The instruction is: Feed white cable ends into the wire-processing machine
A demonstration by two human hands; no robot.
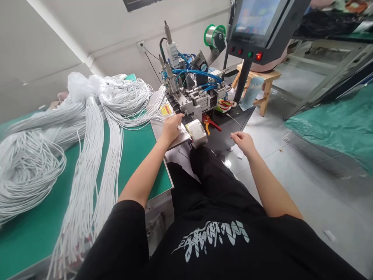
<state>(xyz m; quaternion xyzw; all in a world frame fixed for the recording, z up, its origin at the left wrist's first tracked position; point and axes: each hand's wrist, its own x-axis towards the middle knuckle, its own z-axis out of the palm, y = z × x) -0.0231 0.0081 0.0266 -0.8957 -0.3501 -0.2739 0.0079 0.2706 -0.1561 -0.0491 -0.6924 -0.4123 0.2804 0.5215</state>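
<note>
My left hand (171,127) rests closed on the grey machine plate (159,130), pinching a thin white cable (184,128) close to the small soldering machine (189,89) with blue air hoses. My right hand (243,142) hangs in the air to the right of the machine, its fingers pinched on the end of another thin white cable (233,119) that runs back to the machine. Large bundles of white cables (96,128) lie on the green bench (136,151) to my left.
A touchscreen panel (256,23) with red and green buttons stands on a post behind the machine. A solder spool (214,35), orange-handled pliers (211,123), a wooden stool (259,83) and a green-covered table (344,124) on the right are around.
</note>
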